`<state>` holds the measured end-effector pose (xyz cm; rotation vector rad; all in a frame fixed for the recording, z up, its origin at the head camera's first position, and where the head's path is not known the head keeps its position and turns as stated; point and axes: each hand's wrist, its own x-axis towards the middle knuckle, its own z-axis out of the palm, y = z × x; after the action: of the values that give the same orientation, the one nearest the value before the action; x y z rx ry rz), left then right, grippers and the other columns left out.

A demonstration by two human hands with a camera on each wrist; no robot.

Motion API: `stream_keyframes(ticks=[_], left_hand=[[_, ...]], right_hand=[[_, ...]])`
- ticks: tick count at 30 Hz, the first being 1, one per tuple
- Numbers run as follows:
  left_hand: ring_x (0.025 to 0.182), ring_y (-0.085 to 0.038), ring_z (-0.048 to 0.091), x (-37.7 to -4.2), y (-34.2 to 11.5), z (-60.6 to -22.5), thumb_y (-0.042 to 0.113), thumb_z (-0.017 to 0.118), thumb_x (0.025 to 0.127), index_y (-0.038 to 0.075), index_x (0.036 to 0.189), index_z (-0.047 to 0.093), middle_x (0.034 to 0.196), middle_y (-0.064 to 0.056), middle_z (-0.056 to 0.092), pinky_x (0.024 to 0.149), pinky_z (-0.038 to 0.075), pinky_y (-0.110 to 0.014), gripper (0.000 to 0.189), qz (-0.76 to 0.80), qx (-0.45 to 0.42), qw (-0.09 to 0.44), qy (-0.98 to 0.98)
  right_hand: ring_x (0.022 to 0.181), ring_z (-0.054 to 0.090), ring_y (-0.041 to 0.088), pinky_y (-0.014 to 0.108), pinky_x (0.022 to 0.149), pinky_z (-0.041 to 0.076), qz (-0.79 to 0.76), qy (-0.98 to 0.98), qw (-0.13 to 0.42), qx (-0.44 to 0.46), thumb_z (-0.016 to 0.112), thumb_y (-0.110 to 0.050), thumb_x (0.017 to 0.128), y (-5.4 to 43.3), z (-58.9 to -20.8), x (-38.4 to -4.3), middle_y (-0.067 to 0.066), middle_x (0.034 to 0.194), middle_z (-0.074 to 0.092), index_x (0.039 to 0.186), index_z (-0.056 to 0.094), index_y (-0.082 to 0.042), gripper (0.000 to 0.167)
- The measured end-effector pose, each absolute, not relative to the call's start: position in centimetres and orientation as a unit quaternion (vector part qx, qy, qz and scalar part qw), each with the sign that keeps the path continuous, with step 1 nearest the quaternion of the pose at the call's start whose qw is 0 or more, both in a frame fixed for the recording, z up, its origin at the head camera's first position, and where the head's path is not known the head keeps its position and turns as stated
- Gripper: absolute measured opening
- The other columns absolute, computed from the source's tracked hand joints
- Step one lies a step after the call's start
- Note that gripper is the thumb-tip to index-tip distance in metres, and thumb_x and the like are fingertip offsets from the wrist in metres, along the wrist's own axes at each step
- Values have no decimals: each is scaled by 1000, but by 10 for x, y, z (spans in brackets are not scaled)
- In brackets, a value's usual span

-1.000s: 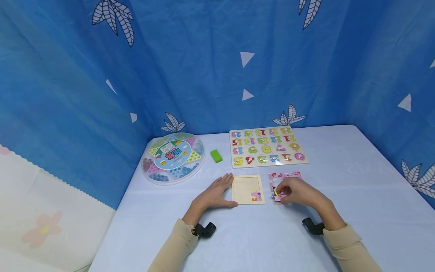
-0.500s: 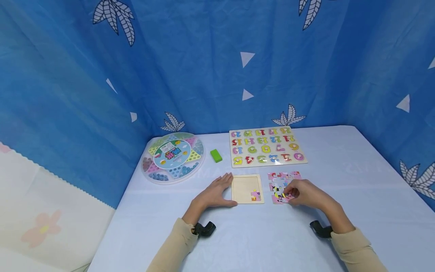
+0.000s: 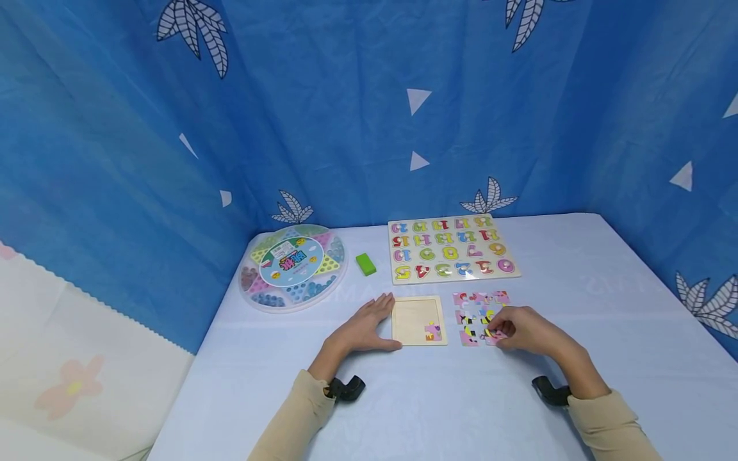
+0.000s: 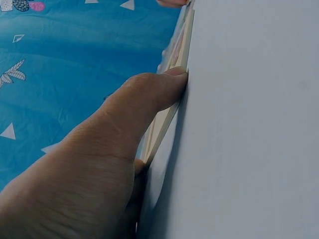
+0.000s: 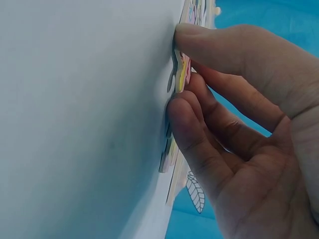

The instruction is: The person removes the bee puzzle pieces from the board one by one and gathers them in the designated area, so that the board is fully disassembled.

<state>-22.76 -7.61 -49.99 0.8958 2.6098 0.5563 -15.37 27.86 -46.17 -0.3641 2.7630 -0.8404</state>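
A small square wooden puzzle tray (image 3: 418,298) lies on the table with one pink jigsaw piece (image 3: 434,332) in its near right corner. My left hand (image 3: 363,326) rests along the tray's left side, fingers and thumb extended; in the left wrist view the thumb (image 4: 167,87) presses the tray's edge. To the right, several pink printed jigsaw pieces (image 3: 469,337) lie in loose rows. At their near right corner my right hand (image 3: 529,331) pinches a jigsaw piece (image 5: 182,74) between thumb and fingertips, low at the table. The fingers hide part of it.
Behind the tray lies a wooden number board (image 3: 455,250) with coloured numerals. A round Chinese checkers box (image 3: 294,262) stands at the back left, beside a green block (image 3: 366,264). Blue cloth (image 3: 357,115) hangs behind the white table (image 3: 438,410).
My right hand has moved right with a jigsaw piece, from the near left of the loose pieces to their near right corner. My left hand stays at the tray.
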Motion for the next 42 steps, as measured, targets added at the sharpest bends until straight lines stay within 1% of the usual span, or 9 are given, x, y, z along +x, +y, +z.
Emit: stream_keyframes(ticks=[12,25,30,42], left_hand=[[153,-16,10,-228,-76,-500,62,66,80,11,156,19,165,-1,14,126,13,-39,103,188,314,161,917],[153,-18,10,-228,-77,-503,62,67,80,10,156,19,165,-2,14,126,13,-40,104,194,314,163,915],[153,-16,9,-228,-77,-504,62,67,80,11,156,18,165,-1,13,126,12,-39,104,194,312,165,915],[153,-18,10,-228,-78,-501,61,67,80,9,156,19,165,-3,14,126,13,-40,103,193,323,154,914]], right_hand=[[78,50,14,20,61,47,-280,945,118,-120,82,-8,73,280,-463,-154,-2,88,62,96,73,-8,25],[78,50,14,20,61,46,-279,946,122,-116,84,-9,72,277,-463,-155,-1,88,62,97,74,-8,26],[77,50,14,20,61,47,-278,946,125,-112,83,-9,73,275,-463,-155,-2,87,62,96,74,-8,25],[77,50,13,20,61,46,-270,947,121,-123,83,-8,72,274,-461,-157,-2,87,62,96,74,-9,25]])
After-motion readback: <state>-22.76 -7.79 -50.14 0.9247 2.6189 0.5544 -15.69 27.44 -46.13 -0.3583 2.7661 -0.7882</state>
